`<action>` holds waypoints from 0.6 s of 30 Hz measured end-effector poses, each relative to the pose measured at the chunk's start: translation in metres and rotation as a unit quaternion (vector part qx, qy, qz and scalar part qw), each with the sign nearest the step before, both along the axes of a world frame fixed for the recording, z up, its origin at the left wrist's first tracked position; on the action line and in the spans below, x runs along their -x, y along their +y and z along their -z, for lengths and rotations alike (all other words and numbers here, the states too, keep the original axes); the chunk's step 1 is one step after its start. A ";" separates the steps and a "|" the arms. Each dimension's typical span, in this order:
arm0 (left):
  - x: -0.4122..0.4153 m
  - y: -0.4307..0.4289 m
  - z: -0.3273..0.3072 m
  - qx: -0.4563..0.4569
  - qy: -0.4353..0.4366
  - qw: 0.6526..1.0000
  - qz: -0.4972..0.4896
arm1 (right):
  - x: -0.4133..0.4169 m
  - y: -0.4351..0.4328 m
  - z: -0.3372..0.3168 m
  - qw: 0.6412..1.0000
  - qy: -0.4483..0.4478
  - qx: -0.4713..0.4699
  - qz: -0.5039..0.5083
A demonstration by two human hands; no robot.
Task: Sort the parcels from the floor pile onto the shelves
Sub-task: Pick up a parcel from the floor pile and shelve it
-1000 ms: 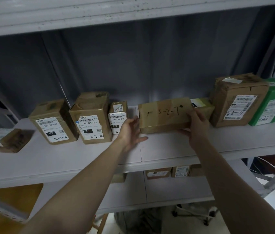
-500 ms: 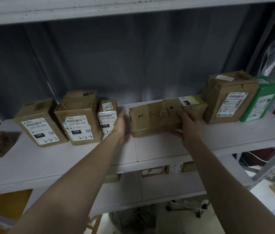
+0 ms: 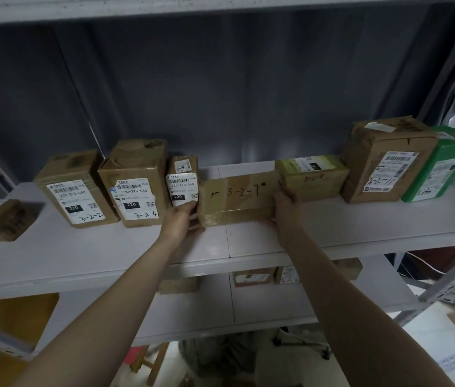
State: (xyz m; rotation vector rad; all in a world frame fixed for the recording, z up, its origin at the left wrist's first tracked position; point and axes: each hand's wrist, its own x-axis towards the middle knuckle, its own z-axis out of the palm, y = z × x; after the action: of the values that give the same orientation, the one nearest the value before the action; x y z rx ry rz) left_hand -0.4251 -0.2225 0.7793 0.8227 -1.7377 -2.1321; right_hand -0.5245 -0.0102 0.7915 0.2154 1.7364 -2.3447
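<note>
Since the earlier frame, the parcel marked 3-2-7 (image 3: 237, 199) has slid left along the shelf (image 3: 332, 236). It now sits about mid-shelf, set back from the front edge, with its left end close against the small labelled parcel (image 3: 183, 185) and its right end overlapping the front of the box marked 3-2-8 (image 3: 313, 177).

The left hand (image 3: 181, 222) curls round the lower left corner, fingers tucked between the two parcels. The right hand (image 3: 285, 202) clasps the right end, thumb on the front face.

I'd say the step is seating it in the numbered row. To do that well, the parcel wants pushing straight back until its face lines up with 3-2-4 (image 3: 134, 188), written number outward. The left fingers should come out first, or they get pinched and drag the small parcel over. The gap looks barely wide enough, so 3-2-8 may need a nudge right.
</note>
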 end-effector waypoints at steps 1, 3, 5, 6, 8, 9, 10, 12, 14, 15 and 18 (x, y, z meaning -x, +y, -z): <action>0.000 0.001 -0.002 0.007 0.001 1.000 -0.006 | 0.001 0.000 0.002 1.000 -0.010 -0.003 -0.019; 0.000 0.005 -0.005 0.015 0.006 1.000 -0.016 | 0.002 0.001 0.006 0.998 -0.003 -0.041 -0.039; -0.001 0.009 -0.006 0.019 0.007 1.000 -0.016 | 0.002 0.005 0.008 0.992 0.021 -0.118 -0.040; 0.000 0.011 -0.004 0.020 0.001 1.000 -0.016 | 0.002 0.007 0.009 0.985 0.038 -0.162 -0.038; 0.001 0.013 -0.001 0.019 -0.018 1.000 -0.016 | 0.004 0.011 0.011 0.961 0.074 -0.263 -0.033; 0.001 0.014 0.000 0.014 -0.026 0.999 -0.018 | 0.004 0.012 0.012 0.944 0.090 -0.317 -0.035; 0.001 0.015 0.001 0.006 -0.028 0.999 -0.021 | 0.001 0.012 0.012 0.925 0.105 -0.363 -0.035; 0.001 0.015 0.001 -0.001 -0.021 1.000 -0.022 | -0.007 0.014 0.008 0.894 0.152 -0.421 0.006; 0.000 0.015 0.001 0.003 -0.020 1.000 -0.023 | -0.016 0.013 -0.001 0.897 0.222 -0.382 0.026; -0.001 0.015 0.000 0.007 -0.023 0.999 -0.021 | -0.019 0.010 -0.003 0.913 0.236 -0.332 -0.007; -0.006 0.016 -0.005 0.016 -0.035 0.999 -0.019 | -0.029 -0.006 -0.009 0.900 0.192 -0.318 -0.229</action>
State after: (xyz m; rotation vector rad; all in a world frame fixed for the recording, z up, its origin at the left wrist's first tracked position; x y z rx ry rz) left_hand -0.4194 -0.2063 0.7846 0.9238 -1.7712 -2.0687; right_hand -0.4956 -0.0160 0.8009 -0.5430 2.3700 -1.4969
